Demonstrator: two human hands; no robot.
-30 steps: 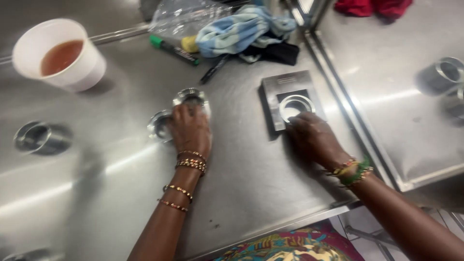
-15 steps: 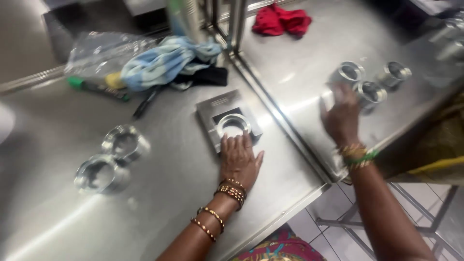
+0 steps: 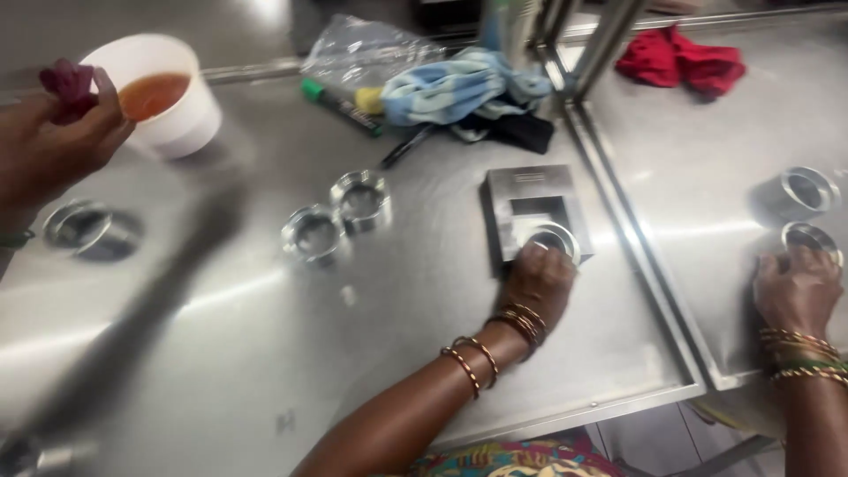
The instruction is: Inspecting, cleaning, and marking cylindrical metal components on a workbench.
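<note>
A metal ring (image 3: 555,240) sits in the recess of a square steel block (image 3: 533,212), which lies near the right edge of the left tabletop (image 3: 221,353). The left hand (image 3: 537,284) rests on the ring's near rim, its fingers (image 3: 533,256) curled together over it; whether they pinch it cannot be told.

On the adjoining right tabletop (image 3: 707,177), the right hand (image 3: 798,290) covers the near side of a second metal ring (image 3: 808,237), fingers bent down around it. A third ring (image 3: 799,192) stands just behind that one.

Left of the block, toward the middle of the left tabletop, two more rings (image 3: 340,219) stand touching each other. Another ring (image 3: 79,226) lies near the left edge.

Along the far edge lie a blue cloth (image 3: 459,87), a clear plastic bag (image 3: 362,55) and a green marker (image 3: 340,106). A white cup of brown liquid (image 3: 163,102) stands at the far left corner, beside another person's hand (image 3: 53,141) pinching a dark red rag (image 3: 66,84). A red cloth (image 3: 680,60) lies at the far edge of the right tabletop.
</note>
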